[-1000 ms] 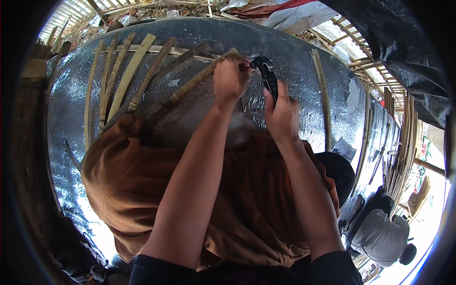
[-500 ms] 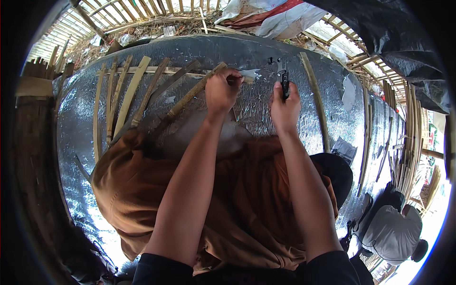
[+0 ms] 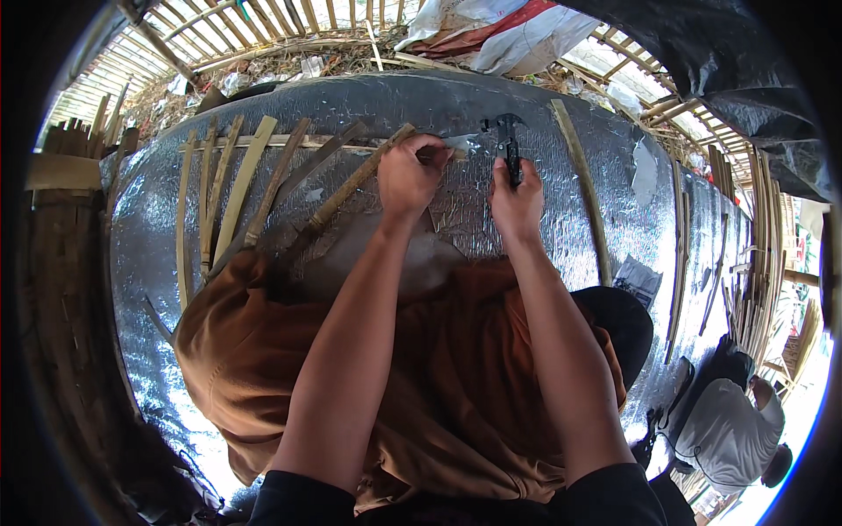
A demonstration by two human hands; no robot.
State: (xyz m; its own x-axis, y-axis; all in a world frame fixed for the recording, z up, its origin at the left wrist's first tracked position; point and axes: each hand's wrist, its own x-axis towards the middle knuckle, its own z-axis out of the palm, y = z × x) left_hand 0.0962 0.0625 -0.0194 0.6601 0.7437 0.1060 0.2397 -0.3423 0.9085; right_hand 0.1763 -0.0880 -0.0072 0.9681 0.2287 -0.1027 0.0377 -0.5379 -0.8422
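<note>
My right hand (image 3: 516, 209) grips the black handle of a small claw hammer (image 3: 508, 131), its head pointing away from me. To its left, my left hand (image 3: 409, 182) is closed with thumb and fingertips pinched together; what they hold is hidden or too small to make out. That hand rests by the upper end of a slanting bamboo strip (image 3: 344, 195). The end lies over a thin crosswise bamboo strip (image 3: 329, 143), part of which passes behind my fingers. Hammer and left hand are apart.
Several bamboo strips (image 3: 243, 180) fan out on the silver foil sheet (image 3: 491, 230) at left. A single long strip (image 3: 581, 188) lies at right. A brown cloth (image 3: 421, 368) covers my lap. Another person (image 3: 732, 430) sits at lower right, and a bamboo post (image 3: 66, 254) stands at far left.
My right hand has shifted slightly left with the hammer, whose head has turned and shows more clearly. My left hand stays pinched in nearly the same place.
</note>
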